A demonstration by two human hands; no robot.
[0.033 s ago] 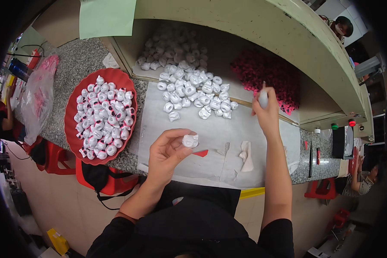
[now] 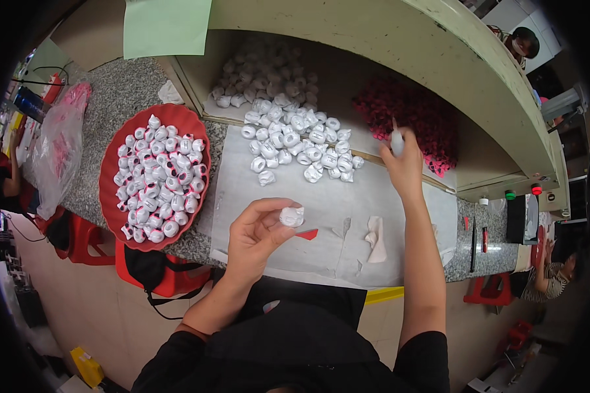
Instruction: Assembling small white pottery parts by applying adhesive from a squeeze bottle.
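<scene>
My left hand (image 2: 250,237) pinches a small white rounded plastic piece (image 2: 291,217) between thumb and fingers, above the paper-covered worktop. My right hand (image 2: 406,164) is closed round a small white squeeze bottle (image 2: 397,142) with a thin pointed tip. That tip is at the near edge of a heap of small pink-and-dark parts (image 2: 406,111) inside the booth; whether it touches one I cannot tell. Between the hands and the booth lies a pile of similar white pieces (image 2: 295,137). To the left, a red scalloped tray (image 2: 109,190) holds many white pieces with pink-and-dark parts on them.
White paper (image 2: 275,255) covers the worktop, with a red scrap (image 2: 308,234) and a crumpled cloth strip (image 2: 375,239) on it. The booth's curved hood (image 2: 373,33) arches over the piles. Right lie a dark rod (image 2: 474,245) and a black box (image 2: 522,219). People sit at both sides.
My right hand has shifted slightly left with the squeeze bottle, whose tip now tilts left toward the pink heap. The left hand holds its white piece almost still.
</scene>
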